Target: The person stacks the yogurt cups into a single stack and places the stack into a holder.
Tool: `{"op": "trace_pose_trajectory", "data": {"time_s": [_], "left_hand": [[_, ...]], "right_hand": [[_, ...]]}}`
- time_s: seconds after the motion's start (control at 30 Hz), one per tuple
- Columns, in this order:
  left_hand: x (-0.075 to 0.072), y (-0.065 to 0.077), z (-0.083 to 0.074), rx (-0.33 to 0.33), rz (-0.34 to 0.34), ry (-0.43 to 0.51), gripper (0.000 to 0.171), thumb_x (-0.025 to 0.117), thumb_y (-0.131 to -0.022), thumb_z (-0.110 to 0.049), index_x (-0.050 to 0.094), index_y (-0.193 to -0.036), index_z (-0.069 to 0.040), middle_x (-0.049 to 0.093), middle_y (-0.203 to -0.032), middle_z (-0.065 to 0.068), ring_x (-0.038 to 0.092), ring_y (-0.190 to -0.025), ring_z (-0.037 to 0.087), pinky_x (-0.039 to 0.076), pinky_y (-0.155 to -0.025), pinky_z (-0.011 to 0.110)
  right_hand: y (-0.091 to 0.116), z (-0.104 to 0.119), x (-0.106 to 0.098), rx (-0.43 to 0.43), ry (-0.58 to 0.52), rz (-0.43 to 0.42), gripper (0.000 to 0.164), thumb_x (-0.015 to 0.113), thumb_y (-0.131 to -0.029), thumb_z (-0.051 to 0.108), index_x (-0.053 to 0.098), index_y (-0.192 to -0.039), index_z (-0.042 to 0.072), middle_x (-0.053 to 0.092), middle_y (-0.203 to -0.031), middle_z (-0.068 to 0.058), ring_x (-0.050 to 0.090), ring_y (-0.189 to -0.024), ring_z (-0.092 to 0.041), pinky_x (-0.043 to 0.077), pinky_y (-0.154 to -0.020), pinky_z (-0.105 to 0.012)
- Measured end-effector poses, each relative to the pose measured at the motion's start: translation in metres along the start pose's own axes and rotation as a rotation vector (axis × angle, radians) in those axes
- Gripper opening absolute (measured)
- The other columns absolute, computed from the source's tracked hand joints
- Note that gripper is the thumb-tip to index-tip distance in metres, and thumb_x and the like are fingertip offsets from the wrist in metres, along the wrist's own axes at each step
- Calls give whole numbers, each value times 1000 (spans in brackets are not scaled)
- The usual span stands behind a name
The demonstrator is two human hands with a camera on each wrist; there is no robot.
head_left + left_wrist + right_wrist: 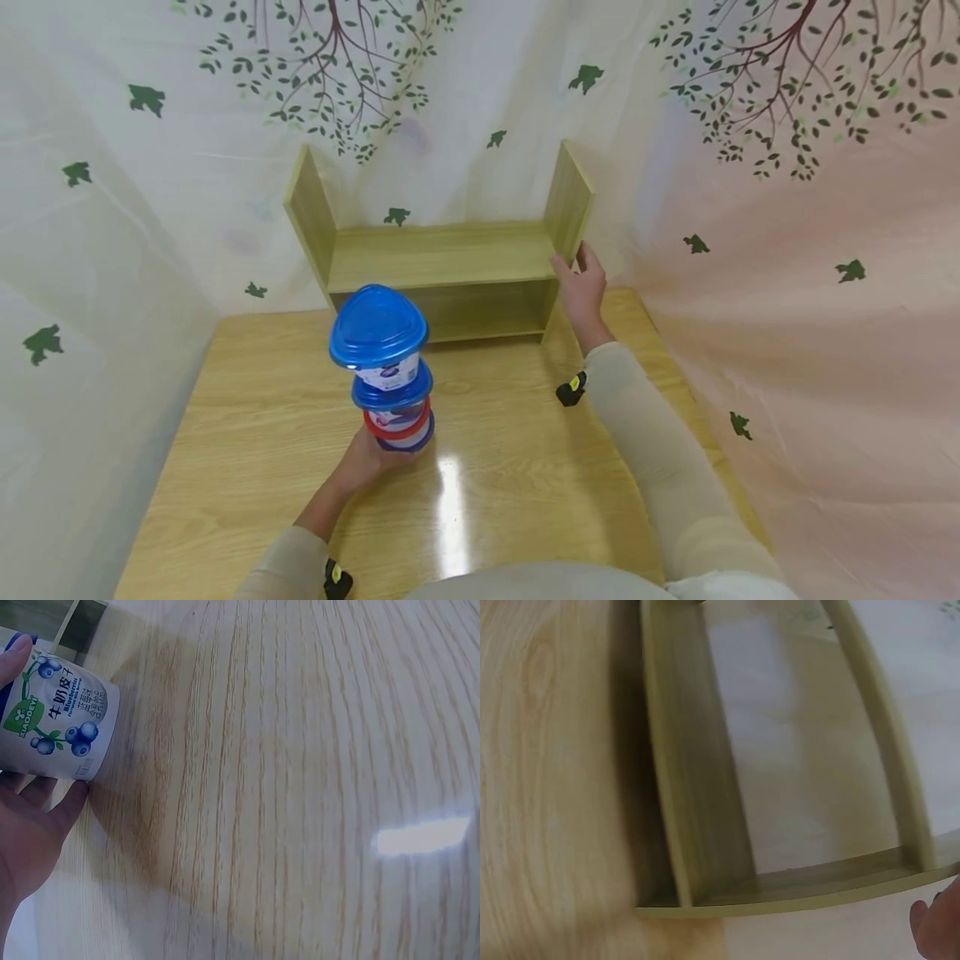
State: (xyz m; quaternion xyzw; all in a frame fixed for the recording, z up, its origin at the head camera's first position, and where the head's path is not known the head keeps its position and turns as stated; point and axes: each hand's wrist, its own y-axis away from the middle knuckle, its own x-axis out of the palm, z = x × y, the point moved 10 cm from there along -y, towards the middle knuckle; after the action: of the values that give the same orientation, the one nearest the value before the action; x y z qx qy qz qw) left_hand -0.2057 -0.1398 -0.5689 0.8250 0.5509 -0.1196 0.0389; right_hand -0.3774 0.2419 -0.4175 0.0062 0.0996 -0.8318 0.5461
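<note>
My left hand (367,462) grips the bottom of a stack of round tubs. Lowest is a white yogurt cup (56,712) printed with blueberries, its base tilted toward the right in the left wrist view. Above it in the head view come a red-rimmed tub (397,432), a tub with a blue lid (393,392) and a larger one with a rounded-triangular blue lid (378,325). My right hand (585,292) holds the right side panel of a wooden shelf (442,254), thumb on the front and fingers outside. Only part of that hand shows in the right wrist view.
The two-level shelf stands at the back of a wooden table (247,433), against a hanging cloth (480,92) printed with leaves and branches. More cloth (825,350) hangs along the right side. The stack overlaps the shelf's lower left corner in the head view.
</note>
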Motion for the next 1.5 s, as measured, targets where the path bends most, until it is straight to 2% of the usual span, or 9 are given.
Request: {"op": "trace_pose_trajectory", "data": {"time_s": [0.17, 0.3, 0.4, 0.6, 0.8, 1.03, 1.2, 1.33, 1.5], "left_hand": [[3, 0, -1, -8, 3, -17, 91, 88, -79, -15, 33, -150, -24, 48, -146, 3, 46, -136, 32, 38, -109, 59], [4, -3, -3, 2, 9, -18, 93, 88, -78, -13, 32, -151, -26, 47, -148, 4, 45, -137, 32, 38, -109, 60], [2, -6, -5, 7, 5, -21, 93, 88, -78, -11, 32, -151, -26, 47, -148, 4, 44, -138, 32, 37, -110, 60], [-1, -15, -8, -18, -25, -36, 91, 86, -79, -4, 33, -151, -24, 48, -147, 4, 44, -137, 33, 36, -110, 62], [2, -27, -12, -46, -34, -57, 90, 87, -78, -7, 34, -150, -19, 49, -147, 8, 45, -137, 34, 35, -111, 60], [6, -44, 15, -28, -38, -41, 95, 91, -75, -20, 33, -150, -33, 49, -146, -3, 46, -136, 28, 36, -111, 59], [12, -52, 12, -13, -17, -34, 94, 91, -75, -22, 34, -149, -33, 50, -145, -3, 48, -134, 27, 37, -111, 59], [15, -59, 8, -14, -9, -47, 93, 92, -74, -17, 36, -148, -26, 52, -143, 1, 50, -132, 28, 37, -111, 57], [18, -73, -3, 9, 11, -32, 90, 90, -73, -5, 38, -146, -12, 53, -142, 14, 50, -131, 38, 34, -112, 60]], "right_hand": [[1, -21, 1, -21, 16, -40, 47, 73, -95, 23, 61, -138, 9, 64, -131, -11, 58, -121, -21, 49, -99, -36], [1, -31, -2, -8, -4, -94, 42, 75, -92, 22, 66, -131, 8, 68, -121, -13, 62, -108, -22, 52, -84, -31], [0, -34, -1, 6, -37, -109, 41, 77, -91, 22, 68, -129, 8, 68, -121, -12, 63, -105, -21, 53, -80, -30], [-2, -31, 3, 27, -94, -109, 40, 77, -91, 17, 68, -128, 7, 68, -122, -13, 65, -108, -23, 55, -85, -33], [-3, -30, 4, 36, -114, -129, 39, 76, -91, 14, 68, -128, 6, 68, -121, -13, 66, -106, -23, 55, -84, -31], [-1, -33, 4, 12, -111, -165, 39, 76, -90, 11, 68, -127, 2, 69, -119, -17, 67, -101, -24, 56, -84, -31], [1, -37, 4, 34, -122, -180, 38, 76, -91, 10, 69, -127, 3, 69, -119, -16, 66, -99, -22, 56, -84, -30], [1, -39, 3, 35, -119, -181, 38, 75, -90, 10, 69, -127, 3, 69, -119, -16, 66, -99, -22, 55, -84, -30], [0, -40, 2, 29, -109, -176, 37, 75, -91, 11, 69, -127, 4, 70, -118, -14, 66, -99, -22, 55, -84, -30]]}}
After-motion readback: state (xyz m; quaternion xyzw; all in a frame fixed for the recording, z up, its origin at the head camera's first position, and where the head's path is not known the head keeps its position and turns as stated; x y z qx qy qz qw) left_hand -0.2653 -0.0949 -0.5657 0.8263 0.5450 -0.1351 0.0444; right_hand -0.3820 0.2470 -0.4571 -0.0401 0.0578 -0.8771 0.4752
